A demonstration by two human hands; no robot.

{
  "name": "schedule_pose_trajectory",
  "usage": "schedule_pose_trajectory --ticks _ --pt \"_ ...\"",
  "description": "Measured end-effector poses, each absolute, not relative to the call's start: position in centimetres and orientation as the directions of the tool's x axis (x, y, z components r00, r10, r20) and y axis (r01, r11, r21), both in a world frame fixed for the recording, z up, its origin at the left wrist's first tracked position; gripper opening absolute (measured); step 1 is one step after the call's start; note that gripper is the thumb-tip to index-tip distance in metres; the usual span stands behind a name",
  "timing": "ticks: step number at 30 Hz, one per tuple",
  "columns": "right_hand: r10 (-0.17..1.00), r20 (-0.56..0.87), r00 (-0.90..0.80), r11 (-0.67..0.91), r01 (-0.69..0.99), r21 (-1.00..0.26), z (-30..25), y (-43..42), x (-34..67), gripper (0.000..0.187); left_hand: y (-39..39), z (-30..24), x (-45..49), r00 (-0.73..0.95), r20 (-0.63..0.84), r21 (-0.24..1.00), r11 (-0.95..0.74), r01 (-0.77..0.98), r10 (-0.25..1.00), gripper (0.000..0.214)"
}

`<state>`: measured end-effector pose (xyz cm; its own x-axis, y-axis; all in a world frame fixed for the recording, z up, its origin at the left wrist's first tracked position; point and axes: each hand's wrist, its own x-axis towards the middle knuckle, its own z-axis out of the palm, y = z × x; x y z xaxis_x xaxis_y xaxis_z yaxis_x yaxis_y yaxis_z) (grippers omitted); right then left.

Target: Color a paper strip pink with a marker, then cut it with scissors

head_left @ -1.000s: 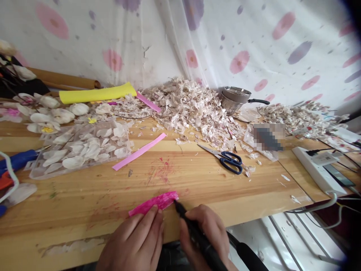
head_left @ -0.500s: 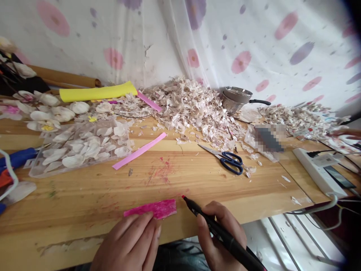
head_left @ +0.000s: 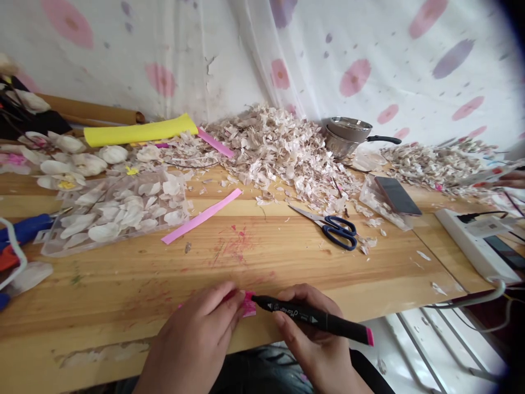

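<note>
1. The right hand (head_left: pixel 315 342) is closed around a black marker (head_left: pixel 311 318), which lies almost crosswise with its tip pointing toward the left hand (head_left: pixel 200 328).
2. The left hand's flat fingers press the pink strip (head_left: pixel 248 304) onto the tabletop (head_left: pixel 123 284). Only the strip's end shows between the hands, at the marker tip.
3. Scissors (head_left: pixel 330 227) lie well beyond the right hand.
</note>
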<state>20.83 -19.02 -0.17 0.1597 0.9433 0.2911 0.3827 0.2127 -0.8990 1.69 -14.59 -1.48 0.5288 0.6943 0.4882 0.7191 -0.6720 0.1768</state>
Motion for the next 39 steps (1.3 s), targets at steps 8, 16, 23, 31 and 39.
schedule_pose_trajectory --ticks 8,16,23,31,39 --pt "0.911 0.306 0.276 0.150 0.469 -0.870 -0.4 -17.8 20.5 0.005 -14.4 -1.4 1.7 0.510 0.419 0.282 -0.642 0.713 0.751 0.051" --pt "0.925 0.326 0.196 0.224 0.413 -0.883 -0.3 -17.7 20.0 0.010 -14.5 -2.4 1.3 0.526 0.385 0.308 -0.643 0.701 0.758 0.042" --pt "0.927 0.298 0.228 0.152 0.497 -0.854 -0.8 -18.0 20.4 0.008 -14.8 -2.9 1.1 0.512 0.393 0.302 -0.633 0.713 0.764 0.038" --pt "0.893 0.359 0.272 0.196 0.484 -0.853 -0.8 -18.4 20.9 0.005 -14.8 -2.3 1.5 0.530 0.428 0.238 -0.657 0.715 0.732 0.052" --pt "0.936 0.325 0.138 0.193 0.570 -0.798 -0.6 -18.5 20.9 0.006 -15.0 -1.9 1.9 0.455 0.393 0.317 -0.583 0.748 0.799 0.046"
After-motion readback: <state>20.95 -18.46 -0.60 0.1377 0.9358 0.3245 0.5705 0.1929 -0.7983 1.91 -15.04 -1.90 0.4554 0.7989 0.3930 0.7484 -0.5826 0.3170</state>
